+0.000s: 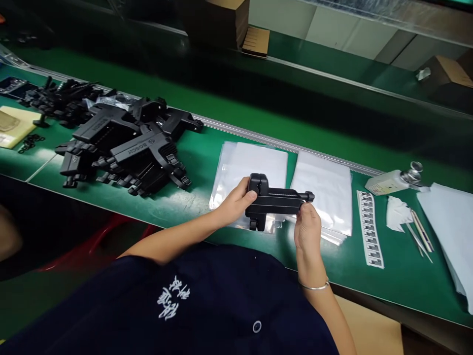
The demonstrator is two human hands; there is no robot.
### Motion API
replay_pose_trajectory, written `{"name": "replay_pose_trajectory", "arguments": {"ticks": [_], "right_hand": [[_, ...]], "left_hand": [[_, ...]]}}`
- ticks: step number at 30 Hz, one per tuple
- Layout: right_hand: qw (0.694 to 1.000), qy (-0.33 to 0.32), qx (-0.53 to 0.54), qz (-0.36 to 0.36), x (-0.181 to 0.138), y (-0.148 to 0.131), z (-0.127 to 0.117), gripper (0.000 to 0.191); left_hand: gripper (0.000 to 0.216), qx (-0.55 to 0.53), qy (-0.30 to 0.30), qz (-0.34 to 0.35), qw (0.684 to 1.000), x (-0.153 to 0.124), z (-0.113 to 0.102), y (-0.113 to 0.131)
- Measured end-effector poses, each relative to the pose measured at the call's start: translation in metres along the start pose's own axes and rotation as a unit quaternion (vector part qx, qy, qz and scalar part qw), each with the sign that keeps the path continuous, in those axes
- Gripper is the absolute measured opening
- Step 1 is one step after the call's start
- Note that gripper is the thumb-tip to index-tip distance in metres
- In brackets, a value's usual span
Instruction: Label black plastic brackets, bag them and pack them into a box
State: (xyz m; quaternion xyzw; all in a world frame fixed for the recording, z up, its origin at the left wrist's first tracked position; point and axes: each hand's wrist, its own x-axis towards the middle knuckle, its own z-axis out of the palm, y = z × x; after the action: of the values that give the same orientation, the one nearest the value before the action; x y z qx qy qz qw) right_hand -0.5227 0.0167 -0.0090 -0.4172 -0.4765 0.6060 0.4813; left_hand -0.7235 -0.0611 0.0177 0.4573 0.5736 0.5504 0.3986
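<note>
A black plastic part [275, 201] is held just above the green bench [207, 162], over two stacks of clear plastic bags [254, 165]. My left hand [234, 203] grips its thick left end, thumb on top. My right hand [307, 230] pinches its narrow right end from below. A thin bracelet circles my right wrist.
A heap of black plastic housings [125, 145] lies to the left, with smaller black parts [61, 101] behind it. To the right lie a strip of labels [369, 228], a white bottle [393, 181], tweezers [419, 234] and white sheets [449, 224]. Cardboard boxes [254, 39] stand beyond the conveyor.
</note>
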Motion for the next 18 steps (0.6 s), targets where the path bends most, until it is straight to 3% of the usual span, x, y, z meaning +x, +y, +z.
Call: {"name": "replay_pose_trajectory", "arguments": {"ticks": [5, 8, 12, 15, 18], "right_hand": [[0.998, -0.050, -0.028, 0.005, 0.006, 0.002, -0.007, 0.030], [0.999, -0.022, -0.032, -0.018, 0.008, 0.001, -0.009, 0.031], [0.988, -0.034, -0.134, -0.074, 0.003, -0.004, -0.007, 0.036], [0.947, -0.089, -0.249, -0.183, -0.013, -0.007, 0.000, 0.042], [0.858, -0.148, -0.351, -0.345, -0.033, -0.002, 0.010, 0.030]], "left_hand": [[0.062, -0.021, 0.017, -0.019, 0.999, 0.001, 0.000, 0.004], [0.061, -0.044, 0.022, -0.018, 0.999, 0.002, 0.002, 0.000], [0.054, -0.185, 0.070, -0.075, 0.977, 0.009, 0.005, -0.007], [0.042, -0.330, 0.149, -0.169, 0.917, 0.020, 0.006, -0.007], [0.035, -0.414, 0.223, -0.222, 0.854, 0.030, 0.005, -0.002]]}}
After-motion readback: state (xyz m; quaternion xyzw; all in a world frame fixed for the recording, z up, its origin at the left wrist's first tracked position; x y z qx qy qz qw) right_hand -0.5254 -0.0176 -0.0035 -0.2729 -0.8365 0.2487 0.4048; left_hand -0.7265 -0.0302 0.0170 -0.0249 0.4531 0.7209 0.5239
